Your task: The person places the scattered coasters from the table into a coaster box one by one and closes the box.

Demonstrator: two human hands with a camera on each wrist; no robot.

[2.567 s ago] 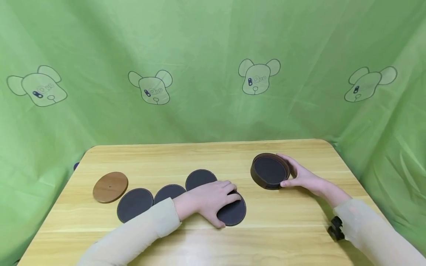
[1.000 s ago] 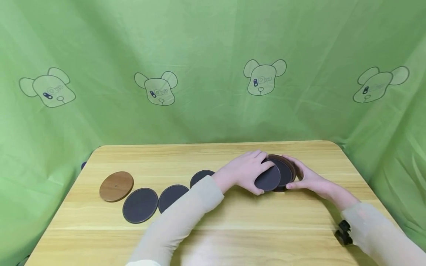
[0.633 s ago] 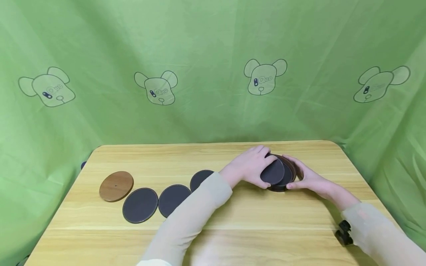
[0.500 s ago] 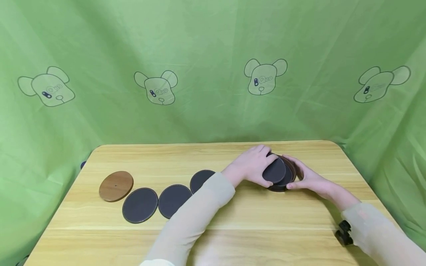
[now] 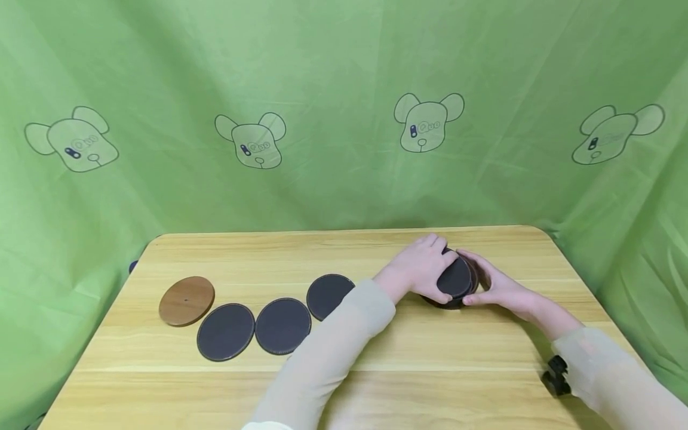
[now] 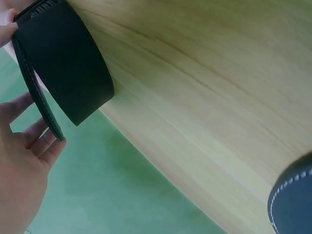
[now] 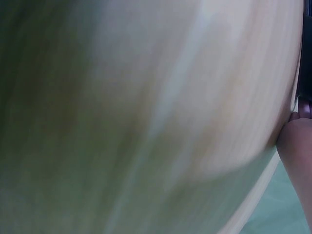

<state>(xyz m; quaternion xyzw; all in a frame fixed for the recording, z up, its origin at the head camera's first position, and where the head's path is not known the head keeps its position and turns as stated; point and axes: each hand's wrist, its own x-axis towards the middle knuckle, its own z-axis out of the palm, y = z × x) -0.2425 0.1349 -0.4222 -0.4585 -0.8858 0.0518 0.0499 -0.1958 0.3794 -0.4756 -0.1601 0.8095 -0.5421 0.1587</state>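
My left hand (image 5: 421,267) pinches a round dark coaster (image 5: 455,278) by its edges, over the mouth of a round dark brown coaster holder. In the left wrist view the coaster (image 6: 40,100) is tilted against the top of the holder (image 6: 68,63), one side apart from the rim. My right hand (image 5: 497,288) grips the holder's right side, thumb at the front. Most of the holder is hidden in the head view by the coaster and both hands. Only a sliver of the right hand's work shows in the right wrist view.
On the table (image 5: 430,370), a left coaster (image 5: 226,332), a middle coaster (image 5: 283,326) and a third coaster (image 5: 329,294), partly behind the left sleeve, lie flat. A brown wooden disc (image 5: 186,301) lies at far left. A green curtain (image 5: 344,197) surrounds the table.
My left hand has picked up the rightmost coaster from the table and carried it right, onto the holder's mouth. The right hand stays on the holder.
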